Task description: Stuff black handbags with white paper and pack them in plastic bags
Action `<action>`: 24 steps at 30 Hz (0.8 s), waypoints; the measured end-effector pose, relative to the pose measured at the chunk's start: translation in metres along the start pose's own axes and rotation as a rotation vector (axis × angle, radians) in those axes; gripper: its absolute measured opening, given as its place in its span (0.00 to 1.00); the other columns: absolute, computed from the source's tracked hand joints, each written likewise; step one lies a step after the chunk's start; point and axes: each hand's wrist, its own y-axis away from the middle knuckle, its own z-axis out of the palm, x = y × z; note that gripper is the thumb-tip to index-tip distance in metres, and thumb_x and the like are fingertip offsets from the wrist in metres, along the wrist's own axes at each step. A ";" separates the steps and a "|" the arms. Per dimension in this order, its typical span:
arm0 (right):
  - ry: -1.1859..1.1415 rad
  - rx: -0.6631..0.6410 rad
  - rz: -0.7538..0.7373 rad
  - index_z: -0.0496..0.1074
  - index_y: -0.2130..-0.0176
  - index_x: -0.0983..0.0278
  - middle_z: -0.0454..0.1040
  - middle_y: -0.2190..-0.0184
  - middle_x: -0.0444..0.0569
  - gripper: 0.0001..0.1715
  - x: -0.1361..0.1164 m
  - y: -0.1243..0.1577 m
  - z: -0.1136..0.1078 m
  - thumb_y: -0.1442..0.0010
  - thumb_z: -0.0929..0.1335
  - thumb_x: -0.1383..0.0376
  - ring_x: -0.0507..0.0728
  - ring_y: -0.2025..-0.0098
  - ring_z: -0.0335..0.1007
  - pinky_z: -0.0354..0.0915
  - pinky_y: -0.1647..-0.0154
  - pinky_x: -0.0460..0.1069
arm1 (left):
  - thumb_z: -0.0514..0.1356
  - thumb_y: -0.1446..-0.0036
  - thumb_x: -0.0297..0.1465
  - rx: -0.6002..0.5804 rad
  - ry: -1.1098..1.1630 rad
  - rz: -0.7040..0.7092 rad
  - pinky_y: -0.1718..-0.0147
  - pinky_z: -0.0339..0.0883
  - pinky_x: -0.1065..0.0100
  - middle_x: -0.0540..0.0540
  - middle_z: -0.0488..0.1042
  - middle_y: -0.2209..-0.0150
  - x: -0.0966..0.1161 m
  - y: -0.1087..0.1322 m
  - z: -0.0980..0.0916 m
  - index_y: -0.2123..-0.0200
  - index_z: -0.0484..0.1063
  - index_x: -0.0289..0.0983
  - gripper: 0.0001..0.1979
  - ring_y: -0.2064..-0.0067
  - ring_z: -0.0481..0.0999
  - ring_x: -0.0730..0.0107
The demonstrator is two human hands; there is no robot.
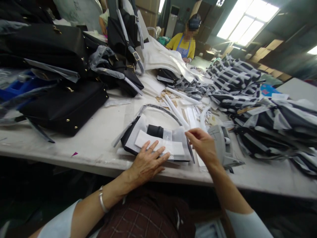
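A black handbag (128, 140) lies on the table in front of me, partly covered with thin white wrapping (178, 134). Its curved handle (160, 107), wrapped in clear plastic, arches away from me. Across the bag lies a folded white foam strip (174, 147), below a black strap piece (155, 131). My left hand (148, 158) rests flat on the strip and the bag's near edge, fingers spread. At the bag's right side my right hand (201, 142) is closed in a pinch beside the wrapping; what its fingertips hold is too small to make out.
A grey tape dispenser (220, 145) stands right of my right hand. Black handbags (66, 105) are piled at left; wrapped black-and-white pieces (269, 125) are heaped at right. Paper scraps and white strips (175, 109) lie beyond the bag. A person in yellow (183, 44) works farther back.
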 end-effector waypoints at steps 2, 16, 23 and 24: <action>0.050 0.252 0.028 0.76 0.64 0.62 0.74 0.75 0.45 0.21 0.011 0.006 -0.050 0.46 0.71 0.47 0.55 0.75 0.70 0.64 0.73 0.49 | 0.64 0.41 0.43 0.016 -0.001 0.004 0.37 0.52 0.45 0.45 0.70 0.40 -0.001 0.000 0.001 0.39 0.65 0.48 0.28 0.35 0.62 0.48; -0.232 0.268 0.564 0.78 0.74 0.67 0.79 0.72 0.53 0.16 0.137 0.010 -0.158 0.59 0.76 0.57 0.54 0.72 0.73 0.68 0.72 0.46 | 0.62 0.40 0.33 0.117 -0.024 0.036 0.40 0.57 0.47 0.47 0.73 0.41 -0.002 -0.003 0.005 0.42 0.70 0.48 0.22 0.38 0.68 0.47; -0.346 0.449 0.459 0.74 0.75 0.65 0.75 0.79 0.46 0.18 0.135 0.007 -0.162 0.66 0.76 0.57 0.52 0.77 0.69 0.66 0.77 0.45 | 0.61 0.39 0.31 0.146 -0.029 0.040 0.39 0.57 0.49 0.46 0.73 0.42 -0.002 -0.004 0.005 0.42 0.70 0.49 0.22 0.38 0.68 0.50; -0.353 0.498 0.438 0.73 0.75 0.64 0.73 0.80 0.44 0.19 0.134 0.011 -0.165 0.66 0.75 0.55 0.51 0.78 0.68 0.66 0.77 0.46 | 0.60 0.39 0.31 0.144 -0.030 0.042 0.39 0.57 0.49 0.46 0.73 0.42 -0.002 -0.004 0.005 0.42 0.70 0.48 0.22 0.38 0.68 0.50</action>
